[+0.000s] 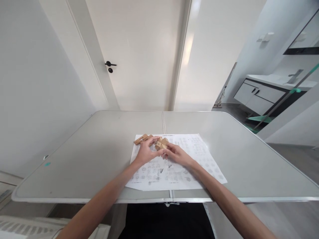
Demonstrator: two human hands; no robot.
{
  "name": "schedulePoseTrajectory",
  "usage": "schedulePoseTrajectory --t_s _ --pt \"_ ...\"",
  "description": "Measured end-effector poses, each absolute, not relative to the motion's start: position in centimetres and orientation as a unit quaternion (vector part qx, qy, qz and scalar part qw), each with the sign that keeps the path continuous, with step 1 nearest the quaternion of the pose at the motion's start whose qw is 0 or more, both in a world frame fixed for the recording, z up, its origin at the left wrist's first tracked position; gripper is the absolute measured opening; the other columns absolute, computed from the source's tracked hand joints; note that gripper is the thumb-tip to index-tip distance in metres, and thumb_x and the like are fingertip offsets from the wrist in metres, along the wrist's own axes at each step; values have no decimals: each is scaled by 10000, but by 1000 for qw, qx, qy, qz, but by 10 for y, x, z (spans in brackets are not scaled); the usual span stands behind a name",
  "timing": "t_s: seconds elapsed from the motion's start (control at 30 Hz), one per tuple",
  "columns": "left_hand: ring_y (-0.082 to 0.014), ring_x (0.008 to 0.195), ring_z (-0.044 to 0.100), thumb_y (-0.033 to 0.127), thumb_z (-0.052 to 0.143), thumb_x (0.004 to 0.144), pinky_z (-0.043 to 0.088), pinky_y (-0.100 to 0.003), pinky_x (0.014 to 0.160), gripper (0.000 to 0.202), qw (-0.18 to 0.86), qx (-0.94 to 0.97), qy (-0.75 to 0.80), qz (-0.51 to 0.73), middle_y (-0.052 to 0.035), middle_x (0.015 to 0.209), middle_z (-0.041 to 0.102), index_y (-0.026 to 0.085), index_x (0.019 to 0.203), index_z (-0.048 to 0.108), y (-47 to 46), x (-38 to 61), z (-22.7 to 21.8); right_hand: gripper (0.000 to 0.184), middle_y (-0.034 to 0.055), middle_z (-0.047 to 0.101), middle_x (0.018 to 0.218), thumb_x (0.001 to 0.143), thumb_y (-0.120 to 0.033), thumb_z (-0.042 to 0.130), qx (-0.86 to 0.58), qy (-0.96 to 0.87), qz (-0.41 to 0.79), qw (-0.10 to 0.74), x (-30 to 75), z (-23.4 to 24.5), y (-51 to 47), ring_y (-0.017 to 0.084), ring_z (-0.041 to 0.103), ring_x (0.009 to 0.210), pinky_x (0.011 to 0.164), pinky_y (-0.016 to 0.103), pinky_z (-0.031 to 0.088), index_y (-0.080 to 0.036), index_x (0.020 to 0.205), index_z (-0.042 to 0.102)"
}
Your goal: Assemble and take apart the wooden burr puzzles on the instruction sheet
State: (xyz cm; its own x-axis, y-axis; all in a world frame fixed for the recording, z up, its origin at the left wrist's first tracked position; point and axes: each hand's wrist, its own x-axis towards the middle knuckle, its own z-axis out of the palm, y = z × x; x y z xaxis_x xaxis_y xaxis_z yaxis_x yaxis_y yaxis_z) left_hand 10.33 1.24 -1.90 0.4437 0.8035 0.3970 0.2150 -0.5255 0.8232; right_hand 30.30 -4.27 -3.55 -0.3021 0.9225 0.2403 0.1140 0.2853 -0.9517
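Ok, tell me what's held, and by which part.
A small brown faceted block: the left hand holds its left side, the right hand its right side.

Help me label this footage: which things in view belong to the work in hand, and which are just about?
In the work:
brown faceted piece, held between left hand and right hand
flat brown pieces by the left hand
printed sheet beneath the hands

Just about:
door handle
faucet
pole with green clip
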Motion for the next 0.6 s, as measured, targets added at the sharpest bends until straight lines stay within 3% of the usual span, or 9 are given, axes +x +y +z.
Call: schedulePoseTrajectory --t_s 0.27,0.43,0.6 --pt "-302 1198 717 385 901 728 586 -435 1047 580 335 792 313 403 -105 1241 765 206 1235 681 7 103 -17 233 8 642 767 909 -427 710 -444 -670 359 475 304 -48 -38 169 554 683 634 287 464 -204 954 660" --pt "-311 1196 719 397 916 723 608 -425 999 589 334 787 311 416 -113 1232 767 201 1223 675 6 104 -16 159 4 617 749 893 -360 690 -462 -668 324 485 302 -49 -38 171 527 679 629 284 438 -209 913 644" --pt "-296 1217 704 379 898 753 566 -440 1060 586 329 799 295 408 -106 1278 751 220 1268 667 5 103 -15 138 -26 552 688 895 -342 664 -456 -672 327 483 302 -47 -40 150 469 622 608 274 416 -207 902 639"
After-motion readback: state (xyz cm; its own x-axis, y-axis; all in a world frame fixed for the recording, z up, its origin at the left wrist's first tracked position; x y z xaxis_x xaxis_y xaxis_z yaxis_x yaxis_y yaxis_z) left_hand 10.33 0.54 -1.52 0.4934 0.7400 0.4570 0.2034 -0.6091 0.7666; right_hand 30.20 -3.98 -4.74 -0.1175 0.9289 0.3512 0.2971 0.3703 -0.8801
